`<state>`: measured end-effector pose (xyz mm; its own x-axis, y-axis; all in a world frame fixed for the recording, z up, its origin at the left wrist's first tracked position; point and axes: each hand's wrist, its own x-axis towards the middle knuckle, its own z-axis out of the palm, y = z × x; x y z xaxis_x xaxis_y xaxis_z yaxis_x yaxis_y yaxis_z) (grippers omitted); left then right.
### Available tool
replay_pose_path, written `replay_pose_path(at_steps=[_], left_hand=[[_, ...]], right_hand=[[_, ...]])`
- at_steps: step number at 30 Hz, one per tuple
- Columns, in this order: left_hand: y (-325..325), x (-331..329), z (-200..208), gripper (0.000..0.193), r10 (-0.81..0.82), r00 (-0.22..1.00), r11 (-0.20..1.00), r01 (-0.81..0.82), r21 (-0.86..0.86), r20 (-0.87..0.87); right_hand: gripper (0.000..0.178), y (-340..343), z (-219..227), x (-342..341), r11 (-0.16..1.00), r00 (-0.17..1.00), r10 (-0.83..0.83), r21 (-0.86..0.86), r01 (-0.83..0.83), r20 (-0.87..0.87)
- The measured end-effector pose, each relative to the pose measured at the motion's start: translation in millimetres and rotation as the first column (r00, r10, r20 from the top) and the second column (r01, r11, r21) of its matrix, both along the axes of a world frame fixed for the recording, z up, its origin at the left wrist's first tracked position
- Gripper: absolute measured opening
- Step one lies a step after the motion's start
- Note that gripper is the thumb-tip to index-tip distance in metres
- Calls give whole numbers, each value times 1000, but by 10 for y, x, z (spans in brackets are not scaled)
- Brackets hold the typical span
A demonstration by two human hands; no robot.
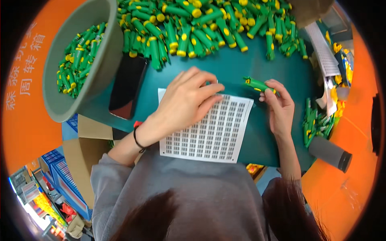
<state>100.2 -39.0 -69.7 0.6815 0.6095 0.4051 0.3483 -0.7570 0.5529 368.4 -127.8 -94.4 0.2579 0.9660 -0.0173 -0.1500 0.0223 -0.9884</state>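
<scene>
A white sheet of small printed labels [201,140] lies at the table's near edge, right in front of me. Over its upper part bends my left hand [185,96], a dark band and a red piece on the wrist. Its thumb and fingers come together near the sheet's upper right edge; whatever they pinch is too small to make out. To the right of the sheet, my right hand [280,106] grips the yellow end of a small green tube-shaped toy [256,84] with yellow spots. The toy is held up off the table, its shaped end pointing left.
A large heap of similar green toys [193,36] covers the table's far side. At left, a grey-green basin [116,48] holds more, beside a black phone [128,88]. A grey cylinder [329,154] and another toy pile [315,120] lie right. An open cardboard box [78,160] stands lower left.
</scene>
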Motion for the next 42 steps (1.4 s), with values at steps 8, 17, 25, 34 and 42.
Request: replay_pose_path(at_steps=[8,17,25,34,42], left_hand=[[1,163,-200,17,51,998,998,-51,-22,-20],[-36,153,-248,11,87,996,996,-86,16,-30],[-63,210,-111,15,-99,992,974,81,212,77],[-60,342,219,9,-43,981,878,128,-461,191],[-105,416,263,12,-50,986,749,143,-647,159]], right_hand=[[29,-200,-142,-229,986,998,56,158,-48,-42],[28,-233,-156,-298,999,1000,10,36,-9,-27],[32,-210,-179,-345,999,997,43,15,-42,-65],[38,-288,-98,-386,984,989,145,108,-144,-4],[38,-311,-73,-360,976,987,111,176,-130,113]])
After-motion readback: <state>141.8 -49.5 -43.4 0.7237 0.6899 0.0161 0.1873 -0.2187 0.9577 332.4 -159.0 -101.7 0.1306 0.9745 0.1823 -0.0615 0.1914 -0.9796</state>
